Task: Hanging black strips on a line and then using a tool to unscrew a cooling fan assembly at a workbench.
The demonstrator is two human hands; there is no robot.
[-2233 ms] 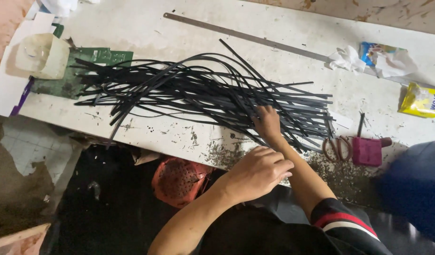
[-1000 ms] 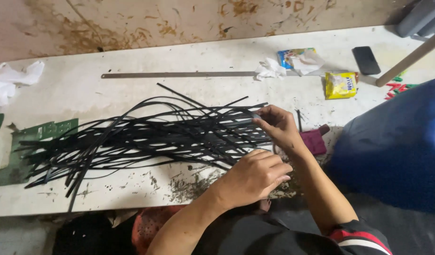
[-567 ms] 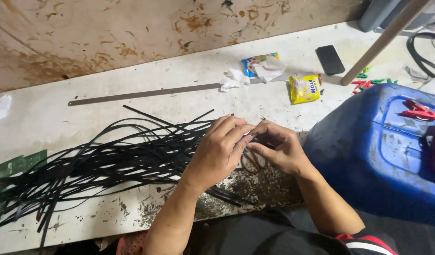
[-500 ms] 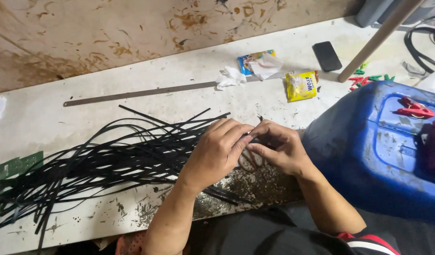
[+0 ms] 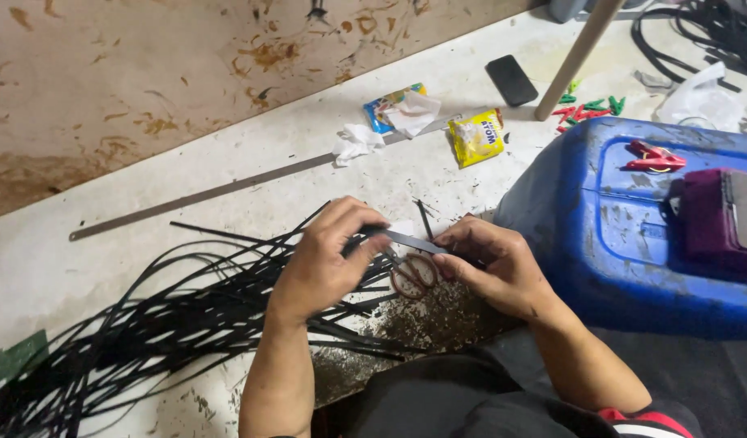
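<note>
We are holding a short flat black strip between both hands just above the white, stained counter: the fingers of our left hand are closing on its left end, and the fingers of our right hand are pinching together on its right end, so the piece is now lifted clear of the heap, whereas half a second ago both hands were pressed down among the strands. Directly under the strip, a pair of scissors with reddish-brown loop handles is lying on the counter between our hands, near a patch of dark crumbs and offcuts at the counter's edge. To the left, the tangled heap of long thin black plastic strips is spreading across the counter, its near ends passing under our left hand; it is looking unchanged since that earlier glimpse. To the right, a blue plastic drum is standing beside us with a red clip and a maroon flat thing on top. Farther off, a long grey metal ruler is lying across the counter, with a crumpled white tissue and a yellow snack packet near it, then a black phone and a pale slanting pole beyond.
</note>
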